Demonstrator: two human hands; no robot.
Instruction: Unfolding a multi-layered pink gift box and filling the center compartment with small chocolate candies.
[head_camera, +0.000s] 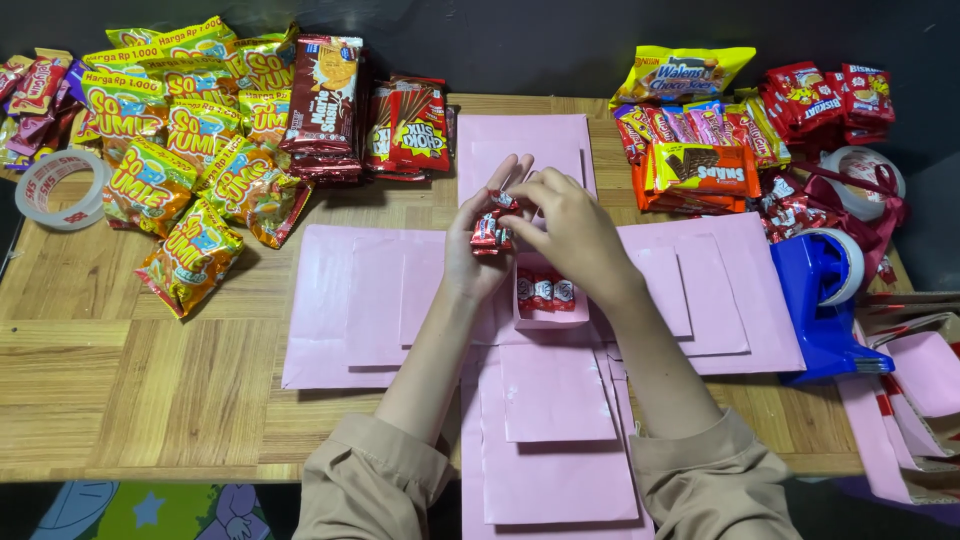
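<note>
My left hand (478, 250) and my right hand (570, 232) meet over the middle of a wooden table (130, 370), together pinching a bunch of small red-wrapped candies (492, 232). Just below them stands a small pink paper box (545, 318) with a few more red candies (545, 291) lined up inside. The box sits at the centre of an unfolded cross of layered pink paper panels (345, 310) that spread left, right, away and towards me.
Yellow snack bags (190, 160) and dark red biscuit packs (322, 95) are heaped at the back left beside a tape roll (55, 190). Orange, pink and red snack packs (720, 125) lie at the back right. A blue tape dispenser (825, 300) stands at the right with pink paper scraps (925, 385).
</note>
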